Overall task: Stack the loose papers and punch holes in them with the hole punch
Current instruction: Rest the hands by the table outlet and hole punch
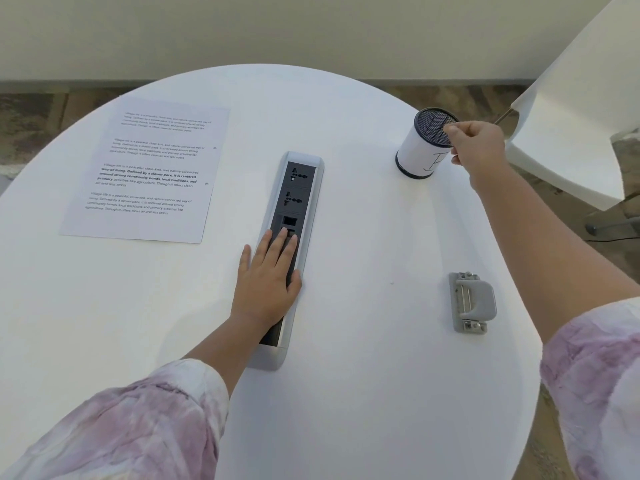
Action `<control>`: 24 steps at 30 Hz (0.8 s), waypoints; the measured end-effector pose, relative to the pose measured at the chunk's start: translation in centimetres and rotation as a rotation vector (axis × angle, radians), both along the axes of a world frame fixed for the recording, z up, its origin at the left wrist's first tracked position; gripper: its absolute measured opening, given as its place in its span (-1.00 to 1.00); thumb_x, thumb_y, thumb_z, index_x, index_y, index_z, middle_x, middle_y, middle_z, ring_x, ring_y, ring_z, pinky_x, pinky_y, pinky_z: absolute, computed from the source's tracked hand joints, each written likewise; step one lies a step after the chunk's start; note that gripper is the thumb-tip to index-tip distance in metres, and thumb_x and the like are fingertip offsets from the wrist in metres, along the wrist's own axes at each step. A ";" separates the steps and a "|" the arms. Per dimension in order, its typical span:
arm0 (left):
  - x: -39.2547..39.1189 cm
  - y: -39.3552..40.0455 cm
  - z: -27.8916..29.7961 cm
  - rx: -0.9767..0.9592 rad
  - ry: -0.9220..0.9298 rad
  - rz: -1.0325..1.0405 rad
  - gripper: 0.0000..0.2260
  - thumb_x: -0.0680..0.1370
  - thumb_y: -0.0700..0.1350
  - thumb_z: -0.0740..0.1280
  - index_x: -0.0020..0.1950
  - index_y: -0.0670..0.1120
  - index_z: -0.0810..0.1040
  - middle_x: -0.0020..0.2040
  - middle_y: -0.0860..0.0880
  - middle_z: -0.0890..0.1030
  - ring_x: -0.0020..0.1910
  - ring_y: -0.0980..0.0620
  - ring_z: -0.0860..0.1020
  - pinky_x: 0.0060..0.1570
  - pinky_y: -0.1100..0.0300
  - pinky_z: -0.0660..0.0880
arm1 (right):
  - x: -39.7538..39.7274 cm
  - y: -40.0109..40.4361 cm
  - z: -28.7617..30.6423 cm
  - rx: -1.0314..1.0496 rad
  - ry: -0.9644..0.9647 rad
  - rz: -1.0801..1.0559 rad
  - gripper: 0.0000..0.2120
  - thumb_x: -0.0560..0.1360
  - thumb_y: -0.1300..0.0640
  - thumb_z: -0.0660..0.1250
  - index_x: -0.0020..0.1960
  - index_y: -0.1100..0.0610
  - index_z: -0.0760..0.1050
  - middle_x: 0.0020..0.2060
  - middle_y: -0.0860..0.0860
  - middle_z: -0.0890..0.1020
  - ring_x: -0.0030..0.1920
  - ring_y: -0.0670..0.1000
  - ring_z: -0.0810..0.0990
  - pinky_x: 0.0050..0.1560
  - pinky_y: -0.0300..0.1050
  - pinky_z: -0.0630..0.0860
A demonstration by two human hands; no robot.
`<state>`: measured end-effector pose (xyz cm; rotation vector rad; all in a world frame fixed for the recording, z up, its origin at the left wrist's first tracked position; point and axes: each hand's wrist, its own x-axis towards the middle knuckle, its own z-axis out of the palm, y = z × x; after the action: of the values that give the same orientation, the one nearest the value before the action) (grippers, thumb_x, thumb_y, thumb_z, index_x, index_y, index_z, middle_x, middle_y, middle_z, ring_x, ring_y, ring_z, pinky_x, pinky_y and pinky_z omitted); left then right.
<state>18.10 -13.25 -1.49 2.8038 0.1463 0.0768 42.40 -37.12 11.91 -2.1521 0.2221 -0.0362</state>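
Note:
Printed white papers lie squared at the table's far left, with two small dark dots near their right edge. A grey hole punch sits alone at the right front of the table, untouched. My left hand rests flat on the socket strip, fingers apart, holding nothing. Far right, my right hand is pinched on a thin pencil-like stick at the rim of a mesh pen cup. Both hands are well away from papers and punch.
A grey and black socket strip is set into the middle of the round white table. A white chair stands just past the table's right edge. The wall runs behind the table.

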 end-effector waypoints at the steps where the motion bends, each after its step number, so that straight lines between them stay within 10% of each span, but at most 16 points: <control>1: 0.0 0.0 0.0 0.000 -0.002 -0.001 -0.49 0.51 0.03 0.00 0.45 -0.05 0.25 0.48 -0.02 0.26 0.48 -0.04 0.15 0.40 -0.15 0.08 | -0.7 0.0 -0.1 -0.007 0.009 0.048 -0.77 0.53 0.17 0.26 0.11 0.25 0.54 -0.37 -0.06 0.48 -0.39 -0.15 0.42 -0.42 -0.40 0.46; 10: 0.1 0.0 0.1 0.011 0.005 -0.004 -0.49 0.51 0.03 0.01 0.45 -0.05 0.26 0.47 -0.03 0.27 0.48 -0.06 0.16 0.39 -0.16 0.11 | -12.1 -1.8 -7.2 -0.241 0.292 0.292 -0.87 0.46 0.26 0.32 -0.07 0.32 0.57 -0.37 0.07 0.56 -0.38 0.01 0.53 -0.16 -0.10 0.57; 16: 0.0 0.0 0.1 0.015 0.011 -0.004 -0.48 0.51 0.03 0.00 0.46 -0.05 0.24 0.48 -0.03 0.26 0.48 -0.06 0.15 0.39 -0.15 0.08 | -17.6 -2.0 -9.4 -0.325 0.280 0.316 -0.92 0.41 0.20 0.37 -0.09 0.14 0.55 -0.27 -0.01 0.57 -0.31 -0.13 0.48 -0.33 -0.54 0.36; 24: 0.0 -0.1 0.1 0.013 0.015 -0.001 -0.47 0.50 0.05 -0.03 0.46 -0.04 0.23 0.49 -0.01 0.23 0.49 -0.04 0.12 0.41 -0.15 0.06 | -18.7 -1.4 -10.1 -0.347 0.235 0.255 -0.90 0.40 0.13 0.37 -0.09 0.10 0.55 -0.16 0.02 0.60 -0.20 -0.05 0.53 -0.02 -0.07 0.53</control>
<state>18.09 -13.33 -1.41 2.8182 0.1482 0.0569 23.70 -38.57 1.81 -2.5149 0.0773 0.3497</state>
